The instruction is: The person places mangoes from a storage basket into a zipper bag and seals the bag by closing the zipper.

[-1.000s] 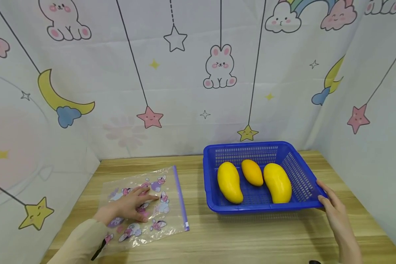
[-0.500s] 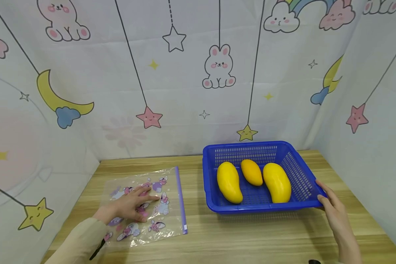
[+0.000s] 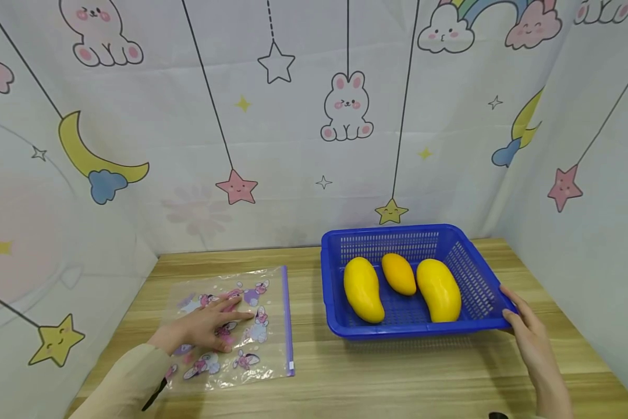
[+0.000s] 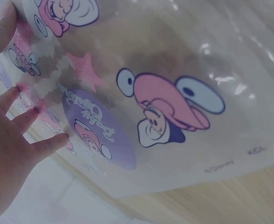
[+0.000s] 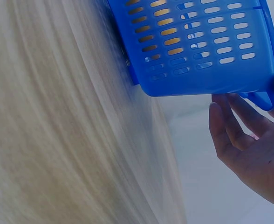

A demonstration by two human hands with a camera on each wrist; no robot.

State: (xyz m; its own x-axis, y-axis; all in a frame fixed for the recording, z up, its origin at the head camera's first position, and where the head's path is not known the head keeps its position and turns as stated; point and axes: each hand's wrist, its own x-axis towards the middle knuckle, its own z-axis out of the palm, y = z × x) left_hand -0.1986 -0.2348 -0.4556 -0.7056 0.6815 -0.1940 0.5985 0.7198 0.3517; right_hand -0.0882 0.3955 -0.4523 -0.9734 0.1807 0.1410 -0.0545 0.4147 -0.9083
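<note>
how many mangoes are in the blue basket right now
3, all in the blue basket: a long yellow mango on the left, a smaller orange mango in the middle toward the back, another yellow mango on the right. None appears hidden.

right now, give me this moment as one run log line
left hand: flat on zip bag | right hand: touching blue basket corner | three mangoes in basket | wooden table

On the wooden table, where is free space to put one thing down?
Bare wood lies between the printed clear zip bag and the blue plastic basket, and along the near table edge. The basket floor is crowded with three yellow mangoes. The left hand covers the bag.
</note>
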